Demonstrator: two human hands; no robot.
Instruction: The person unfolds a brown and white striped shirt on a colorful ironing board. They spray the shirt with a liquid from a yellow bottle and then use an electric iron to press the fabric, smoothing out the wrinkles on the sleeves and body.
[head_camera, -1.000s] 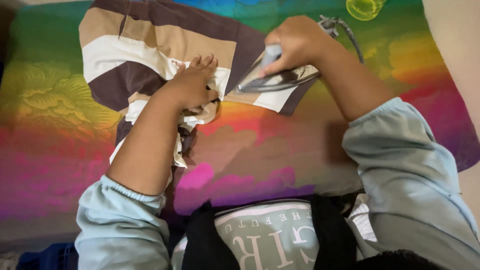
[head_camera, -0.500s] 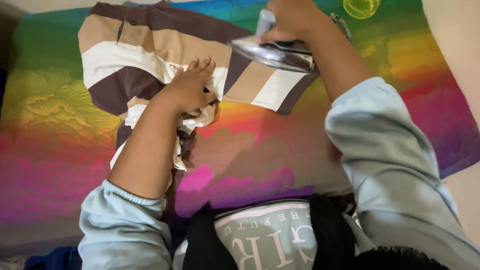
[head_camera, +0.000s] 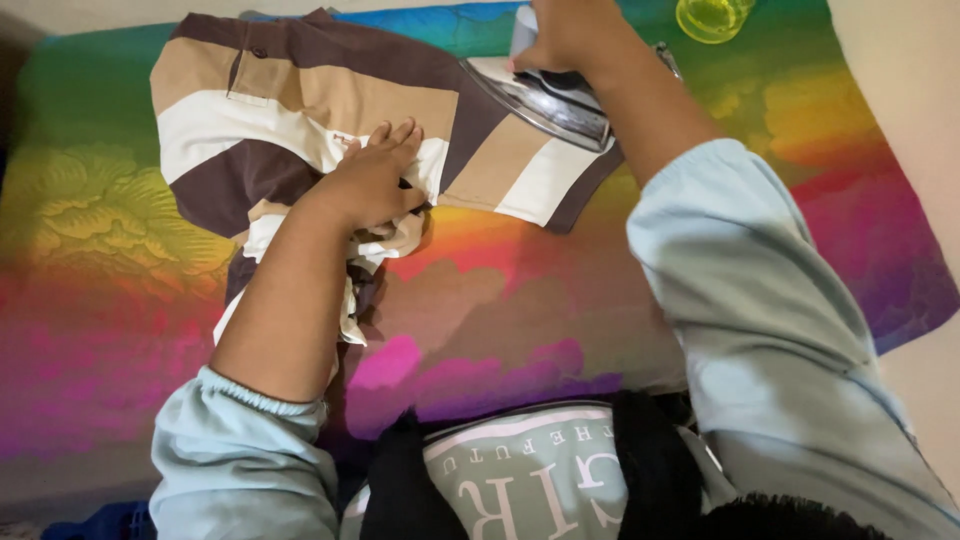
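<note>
The person's right hand (head_camera: 565, 35) is wrapped tight around the handle of an iron (head_camera: 545, 95), and the soleplate looks tipped up on 1 edge over the far right part of a striped shirt (head_camera: 300, 110), which is brown, tan and white. The shirt lies spread across the top of a rainbow-coloured cloth (head_camera: 820, 200), with its lower part bunched up under the left hand (head_camera: 372, 185). That left hand is flat on the fabric, fingers stretched out and loose, pinning it rather than gripping anything. The biggest risk is probably those fingertips: they sit near the iron's path, so a quick sweep leftward could catch them on hot metal. The bunched fabric below the palm is another one, since pressing over it would likely set creases in instead of taking them out. A yellow-green cup (head_camera: 712, 15) stands at the far edge just beside the iron and a loop of cord (head_camera: 668, 58), so a snagged cord or a bumped elbow might tip it. Lingering in 1 spot could also scorch the cloth.
</note>
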